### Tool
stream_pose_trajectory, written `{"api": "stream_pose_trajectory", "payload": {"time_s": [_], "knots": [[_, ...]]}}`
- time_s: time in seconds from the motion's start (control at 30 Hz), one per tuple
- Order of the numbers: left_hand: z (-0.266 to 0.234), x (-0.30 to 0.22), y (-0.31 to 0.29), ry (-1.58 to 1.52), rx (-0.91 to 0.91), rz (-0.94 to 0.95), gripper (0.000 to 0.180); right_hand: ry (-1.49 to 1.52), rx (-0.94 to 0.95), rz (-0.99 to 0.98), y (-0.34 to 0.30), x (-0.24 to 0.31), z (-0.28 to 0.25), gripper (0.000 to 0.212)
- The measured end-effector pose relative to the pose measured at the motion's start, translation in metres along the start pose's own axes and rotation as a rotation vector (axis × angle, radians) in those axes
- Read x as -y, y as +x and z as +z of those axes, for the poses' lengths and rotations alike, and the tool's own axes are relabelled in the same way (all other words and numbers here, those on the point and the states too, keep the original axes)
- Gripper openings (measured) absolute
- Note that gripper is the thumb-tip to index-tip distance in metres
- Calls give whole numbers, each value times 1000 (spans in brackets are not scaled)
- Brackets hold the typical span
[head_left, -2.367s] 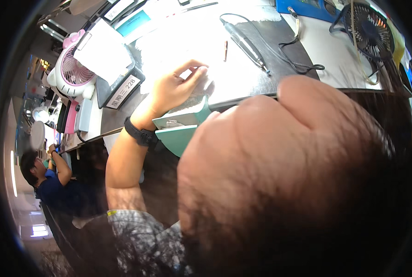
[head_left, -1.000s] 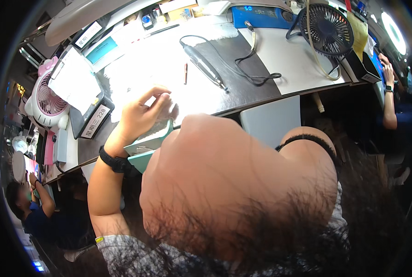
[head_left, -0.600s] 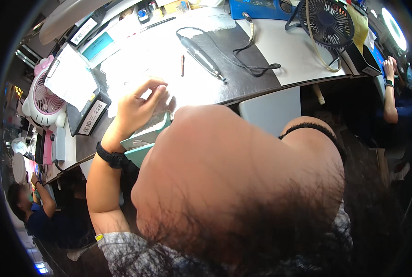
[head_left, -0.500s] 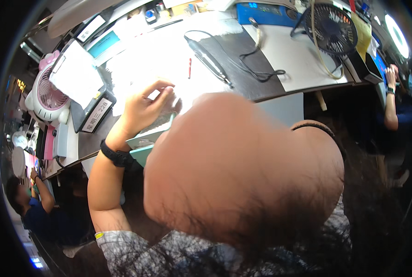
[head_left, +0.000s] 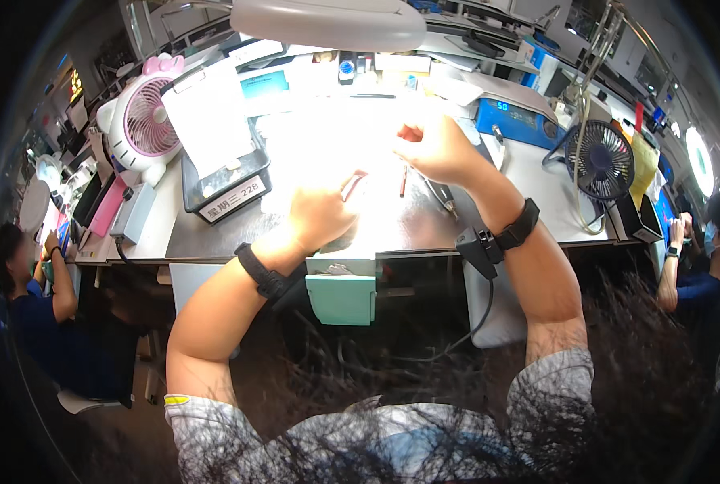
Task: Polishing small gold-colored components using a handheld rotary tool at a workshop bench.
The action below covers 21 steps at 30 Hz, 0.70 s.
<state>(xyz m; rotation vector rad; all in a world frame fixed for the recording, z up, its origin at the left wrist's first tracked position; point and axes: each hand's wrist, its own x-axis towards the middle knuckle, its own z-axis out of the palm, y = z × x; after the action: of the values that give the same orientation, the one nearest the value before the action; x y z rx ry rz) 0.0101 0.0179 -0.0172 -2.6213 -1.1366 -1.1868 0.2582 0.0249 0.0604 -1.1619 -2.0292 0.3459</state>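
My left hand (head_left: 321, 211) hovers low over the brightly lit near part of the bench, just above a pale green drawer (head_left: 341, 300). Its fingers are curled with the thumb against them; anything held is too small to make out. My right hand (head_left: 445, 149) is farther out over the bench, fingers bent together, their tips washed out by glare. Beneath it lies a thin red stick (head_left: 403, 181). Close to the right wrist a slim dark handpiece (head_left: 442, 198) rests on the bench, partly covered by the hand.
At left are a black bin (head_left: 227, 185) with white paper (head_left: 207, 121) and a pink-white fan (head_left: 138, 121). Blue control box (head_left: 517, 121) and dark fan (head_left: 600, 157) stand at right. A lamp head (head_left: 328, 22) hangs above; people sit both sides.
My right arm, a large blur close to the camera before, has come down over the bench. The view has shifted, showing more of the far bench. My left hand's fingers are more curled.
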Motion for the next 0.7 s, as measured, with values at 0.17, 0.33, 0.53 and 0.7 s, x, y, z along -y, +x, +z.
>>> {"api": "stream_pose_trajectory", "payload": {"time_s": [0.17, 0.33, 0.53, 0.7], "knots": [[-13, -3, -3, -132, -44, 31, 16, 242, 83, 158, -19, 7, 47, 16], [-13, -3, -7, -222, 49, 7, 17, -67, 88, 103, -43, 21, 54, 24], [-17, -8, -5, -184, 271, -202, 17, -177, 7, -108, -52, 21, 70, 26], [-16, -8, -3, -282, 279, -218, 22, -191, 19, -147, -54, 16, 76, 19]]}}
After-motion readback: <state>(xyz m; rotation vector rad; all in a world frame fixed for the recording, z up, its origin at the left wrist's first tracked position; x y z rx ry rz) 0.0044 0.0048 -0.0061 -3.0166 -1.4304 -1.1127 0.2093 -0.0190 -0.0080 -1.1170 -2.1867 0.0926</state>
